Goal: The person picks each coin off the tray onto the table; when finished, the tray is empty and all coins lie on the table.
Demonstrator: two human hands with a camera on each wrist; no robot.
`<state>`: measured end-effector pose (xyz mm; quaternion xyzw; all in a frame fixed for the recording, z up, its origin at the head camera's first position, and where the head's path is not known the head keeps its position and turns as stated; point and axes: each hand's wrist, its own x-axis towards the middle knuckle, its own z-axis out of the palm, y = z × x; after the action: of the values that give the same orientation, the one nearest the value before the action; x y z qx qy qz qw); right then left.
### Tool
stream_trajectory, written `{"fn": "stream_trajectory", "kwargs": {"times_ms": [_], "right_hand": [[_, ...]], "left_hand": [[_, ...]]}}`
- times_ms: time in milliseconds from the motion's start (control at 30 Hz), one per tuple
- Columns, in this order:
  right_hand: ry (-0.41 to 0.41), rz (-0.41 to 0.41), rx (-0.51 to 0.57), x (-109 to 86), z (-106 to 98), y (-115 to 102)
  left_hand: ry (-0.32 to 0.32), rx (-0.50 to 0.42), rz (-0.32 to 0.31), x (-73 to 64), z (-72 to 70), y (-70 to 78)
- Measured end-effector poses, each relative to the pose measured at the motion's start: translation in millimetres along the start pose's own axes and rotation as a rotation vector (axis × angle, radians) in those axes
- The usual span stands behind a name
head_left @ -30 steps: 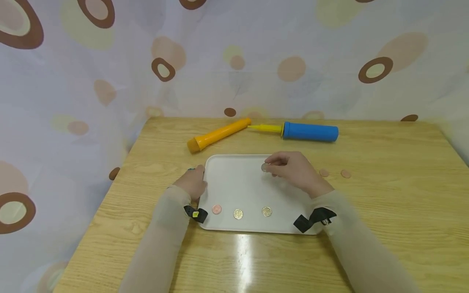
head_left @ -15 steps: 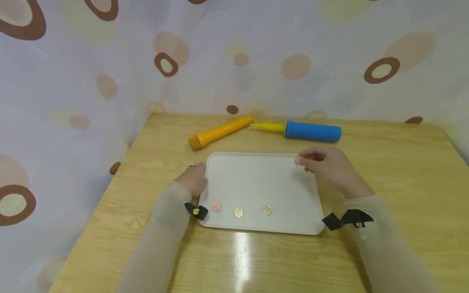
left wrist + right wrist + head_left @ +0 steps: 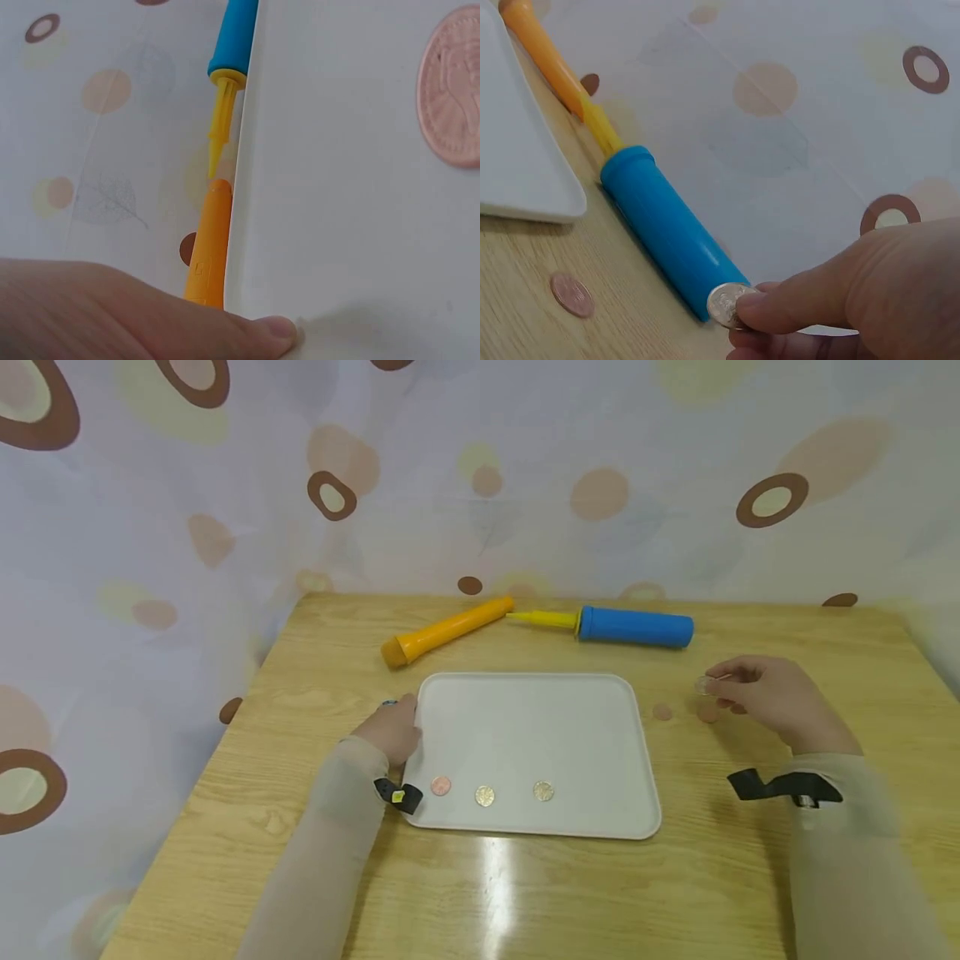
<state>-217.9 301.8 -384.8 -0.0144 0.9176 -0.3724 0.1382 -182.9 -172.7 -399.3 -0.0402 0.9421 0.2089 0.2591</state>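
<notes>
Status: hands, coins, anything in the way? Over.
Right hand pinches coin, right of tray. Left hand holds tray's left edge. Two coppery coins nearby, no obstruction seen.

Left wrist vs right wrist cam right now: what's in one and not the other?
Left wrist only: the left hand, its thumb on the white tray, and a pinkish coin lying on that tray, cut off by the frame edge.

Right wrist only: the right hand pinching a silvery coin, plus a reddish coin on the wooden tabletop.

Both: part of the tray, the blue pump with its yellow nozzle, part of the orange rod-shaped object, and the patterned backdrop.
</notes>
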Motion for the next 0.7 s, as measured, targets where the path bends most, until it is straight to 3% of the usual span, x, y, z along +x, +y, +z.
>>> {"fn": "stream_trajectory", "kwargs": {"times_ms": [200, 400, 700], "right_hand": [[-0.013, 0.061, -0.094, 1.2, -16, 27], [-0.028, 0.089, -0.209, 3.2, -17, 39], [-0.016, 0.124, -0.206, -0.5, -18, 43]], "left_hand": [[-0.008, -0.014, -0.006, -0.6, 1.1, -0.8], [-0.002, -0.012, 0.006, -1.6, 2.0, -1.5], [0.004, -0.009, 0.002, -3.6, 1.4, 0.8]]}}
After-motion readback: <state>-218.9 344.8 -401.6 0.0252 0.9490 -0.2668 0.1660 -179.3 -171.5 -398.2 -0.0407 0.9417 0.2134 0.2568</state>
